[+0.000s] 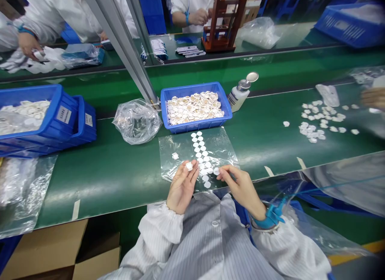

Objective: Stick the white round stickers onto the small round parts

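My left hand, palm up, holds a small white disc with a notched rim at its fingertips. Between thumb and fingers, my right hand pinches a thin round white disc. Beneath both hands lies a clear plastic sheet, with rows of flat white discs down its middle. One separate notched disc rests on the sheet's left part. Just behind the sheet stands a blue bin full of white discs with beige centres.
A pump bottle stands right of the bin, a crumpled clear bag left of it. Stacked blue bins are at far left. Scattered white pieces lie rightward near a co-worker's blurred hand. A metal post rises behind.
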A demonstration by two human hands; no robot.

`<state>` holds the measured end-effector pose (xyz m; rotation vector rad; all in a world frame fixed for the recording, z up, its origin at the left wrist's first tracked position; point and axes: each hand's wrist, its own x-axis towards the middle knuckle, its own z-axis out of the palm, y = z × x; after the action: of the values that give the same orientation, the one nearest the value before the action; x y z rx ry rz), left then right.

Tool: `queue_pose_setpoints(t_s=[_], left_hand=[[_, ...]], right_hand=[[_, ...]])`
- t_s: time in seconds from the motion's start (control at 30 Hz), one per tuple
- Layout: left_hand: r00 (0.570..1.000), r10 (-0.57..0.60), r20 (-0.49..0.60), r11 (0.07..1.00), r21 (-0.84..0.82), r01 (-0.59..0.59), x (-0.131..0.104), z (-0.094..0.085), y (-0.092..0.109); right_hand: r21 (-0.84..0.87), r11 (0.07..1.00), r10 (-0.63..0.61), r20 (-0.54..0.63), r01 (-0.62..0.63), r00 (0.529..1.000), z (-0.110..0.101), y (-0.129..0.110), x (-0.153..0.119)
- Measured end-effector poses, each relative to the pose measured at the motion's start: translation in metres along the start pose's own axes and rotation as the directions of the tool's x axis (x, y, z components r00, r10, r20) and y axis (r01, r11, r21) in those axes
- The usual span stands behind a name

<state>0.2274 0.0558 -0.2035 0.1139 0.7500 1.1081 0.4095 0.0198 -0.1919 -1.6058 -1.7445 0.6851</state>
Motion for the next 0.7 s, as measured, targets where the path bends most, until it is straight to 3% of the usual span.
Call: queue_pose_setpoints(t_s=[0.13, 0.27, 0.4, 0.53, 0.7], left_hand=[[0.993, -0.059, 0.099, 0.987, -0.142, 0.072, -0.001, 0.024, -0.003], [0.986, -0.061, 0.153, 0.977, -0.192, 0.09, -0.003, 0.043, -0.002], [0.973, 0.039, 0.227, 0.984, -0.177, 0.002, -0.006, 0.053, 0.004], [0.943, 0.154, 0.295, 0.983, -0.146, -0.115, -0.01, 0.062, 0.008], [0.937, 0.169, 0.304, 0.981, -0.147, -0.129, -0.015, 0.068, 0.012]], right_hand=[[0.099, 0.988, -0.13, 0.135, 0.117, 0.982, 0.0, -0.034, 0.009], [0.037, 0.988, -0.151, 0.006, 0.15, 0.989, 0.007, -0.047, 0.017], [0.068, 0.99, -0.11, -0.14, 0.12, 0.984, 0.009, -0.055, 0.017], [0.039, 0.987, -0.144, -0.193, 0.154, 0.971, 0.012, -0.069, 0.016], [-0.034, 0.975, -0.221, -0.25, 0.22, 0.943, 0.013, -0.073, 0.022]])
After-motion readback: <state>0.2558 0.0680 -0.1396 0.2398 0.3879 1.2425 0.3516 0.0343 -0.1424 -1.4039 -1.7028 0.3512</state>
